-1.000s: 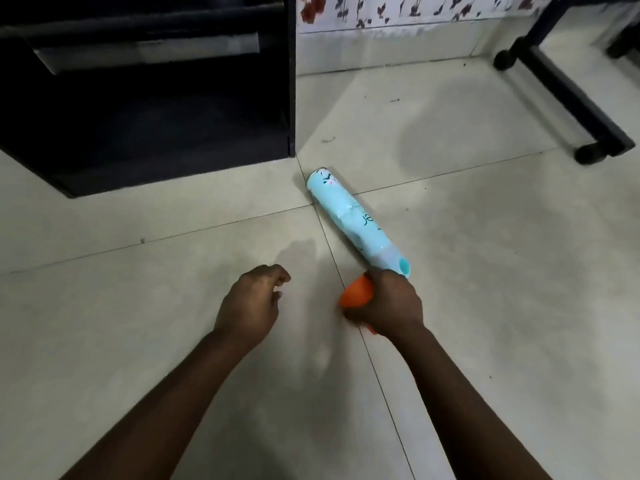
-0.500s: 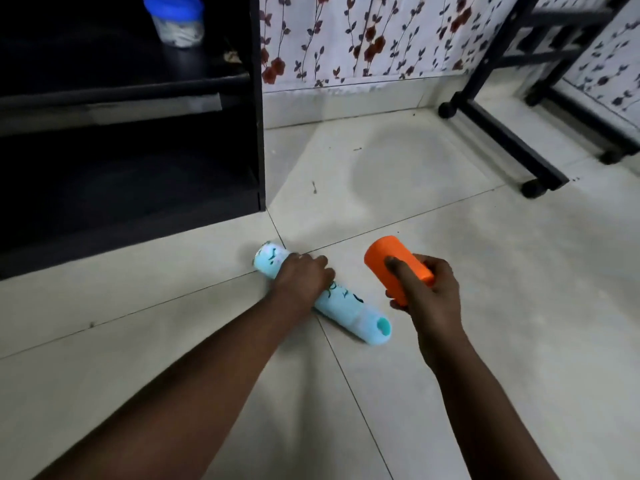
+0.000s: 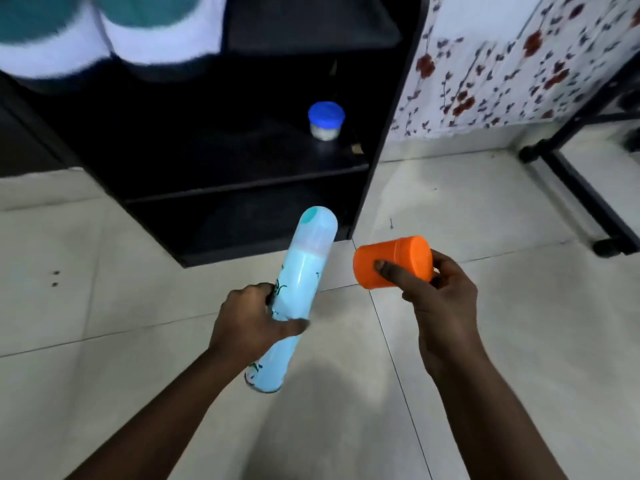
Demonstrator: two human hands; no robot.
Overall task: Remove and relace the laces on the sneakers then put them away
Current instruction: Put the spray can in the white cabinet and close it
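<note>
Item: pale blue spray can, gripped mid-body by the left hand, cap end tilted toward 12 o'clock, clear of the tiled floor.
Item: orange lidded jar, pinched by the right hand, at 3 o'clock of the can, apart from it.
Item: sneakers, blurred, at 11 o'clock on top of the black shelf unit; laces not discernible.
Handling advice: probably shelve both near the blue-lidded tub; set each upright, releasing one hand first.
</note>
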